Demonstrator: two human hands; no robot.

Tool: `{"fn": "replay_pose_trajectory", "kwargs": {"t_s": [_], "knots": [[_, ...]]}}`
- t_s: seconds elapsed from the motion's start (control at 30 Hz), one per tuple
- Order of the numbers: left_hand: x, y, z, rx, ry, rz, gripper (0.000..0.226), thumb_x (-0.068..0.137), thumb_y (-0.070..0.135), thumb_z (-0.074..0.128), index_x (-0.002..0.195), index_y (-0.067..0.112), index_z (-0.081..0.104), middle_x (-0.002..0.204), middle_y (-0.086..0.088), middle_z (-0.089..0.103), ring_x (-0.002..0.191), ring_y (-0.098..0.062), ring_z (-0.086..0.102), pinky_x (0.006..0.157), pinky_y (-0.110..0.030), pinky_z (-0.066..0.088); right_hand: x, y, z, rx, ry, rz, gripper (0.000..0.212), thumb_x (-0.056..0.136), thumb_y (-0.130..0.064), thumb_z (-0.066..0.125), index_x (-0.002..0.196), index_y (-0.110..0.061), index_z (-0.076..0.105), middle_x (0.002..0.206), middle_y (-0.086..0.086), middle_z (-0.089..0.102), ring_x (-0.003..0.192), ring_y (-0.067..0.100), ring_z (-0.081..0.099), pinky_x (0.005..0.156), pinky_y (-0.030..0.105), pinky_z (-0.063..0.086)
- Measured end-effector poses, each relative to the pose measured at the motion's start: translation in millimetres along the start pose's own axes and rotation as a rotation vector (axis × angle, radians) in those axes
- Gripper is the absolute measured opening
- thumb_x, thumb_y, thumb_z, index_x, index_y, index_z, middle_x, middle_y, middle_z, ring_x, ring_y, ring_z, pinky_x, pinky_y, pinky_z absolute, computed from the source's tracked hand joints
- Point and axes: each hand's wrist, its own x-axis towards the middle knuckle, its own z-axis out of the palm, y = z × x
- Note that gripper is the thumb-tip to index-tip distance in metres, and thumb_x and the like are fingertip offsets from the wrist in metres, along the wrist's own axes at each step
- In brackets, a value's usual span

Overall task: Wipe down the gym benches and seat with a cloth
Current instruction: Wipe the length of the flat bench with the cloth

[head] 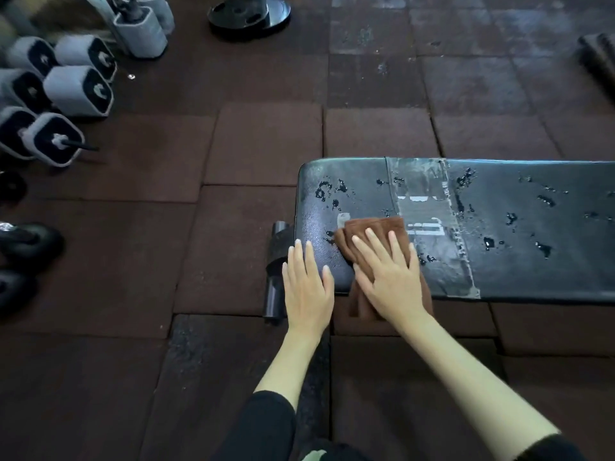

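A black padded gym bench (pixel 519 227) runs from the middle of the view off the right edge, with water drops and a worn grey taped band across it. A folded brown cloth (pixel 376 227) lies on the bench's near left part and hangs over its front edge. My right hand (pixel 389 277) lies flat on the cloth with fingers spread, pressing it onto the pad. My left hand (pixel 307 284) rests flat and empty on the bench's left end, just left of the cloth.
Several grey-and-black square dumbbells (pixel 76 91) are stacked at the upper left. A black weight plate (pixel 249 15) lies on the floor at top centre. The bench's foot tube (pixel 276 277) juts out below its left end. Dark rubber floor tiles (pixel 259 144) surround everything.
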Motion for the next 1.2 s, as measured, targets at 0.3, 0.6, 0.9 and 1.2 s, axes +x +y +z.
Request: {"fn": "replay_pose_trajectory", "kwargs": {"t_s": [0.3, 0.6, 0.9, 1.2], "knots": [[2.0, -5.1, 9.0, -0.221, 0.082, -0.009, 0.060, 0.101, 0.038, 0.016, 0.148, 0.002, 0.020, 0.156, -0.014, 0.019, 0.144, -0.023, 0.016, 0.117, -0.031, 0.013, 93.5, -5.6, 3.7, 0.061, -0.139, 0.077, 0.051, 0.096, -0.045, 0.037, 0.146, -0.033, 0.033, 0.156, -0.007, 0.026, 0.145, 0.027, 0.018, 0.113, 0.049, 0.010], [-0.1, -9.8, 9.4, -0.385, 0.086, -0.111, 0.060, 0.098, 0.038, 0.019, 0.150, 0.010, 0.009, 0.157, 0.001, 0.007, 0.146, -0.009, 0.007, 0.119, -0.029, 0.011, 38.2, 12.6, -5.1, -0.018, -0.212, -0.487, 0.056, 0.088, -0.046, 0.038, 0.143, -0.036, 0.037, 0.151, -0.010, 0.034, 0.140, 0.023, 0.031, 0.111, 0.045, 0.021], [1.1, -6.9, 14.3, -0.441, 0.136, -0.118, 0.059, 0.097, 0.033, 0.023, 0.150, 0.009, 0.011, 0.157, 0.002, 0.012, 0.145, -0.006, 0.011, 0.118, -0.023, 0.011, 171.9, 15.0, 10.3, 0.051, -0.184, 0.142, 0.052, 0.098, -0.044, 0.035, 0.148, -0.036, 0.024, 0.159, -0.010, 0.015, 0.147, 0.024, 0.008, 0.115, 0.051, 0.005], [-1.9, -6.0, 17.1, -0.485, 0.167, -0.129, 0.059, 0.099, 0.036, 0.022, 0.149, 0.008, 0.011, 0.158, 0.000, 0.012, 0.145, -0.008, 0.010, 0.118, -0.022, 0.010, 173.1, -31.1, 18.9, 0.073, -0.244, -0.244, 0.051, 0.096, -0.043, 0.041, 0.146, -0.036, 0.030, 0.156, -0.011, 0.023, 0.146, 0.022, 0.014, 0.115, 0.044, 0.006]]}}
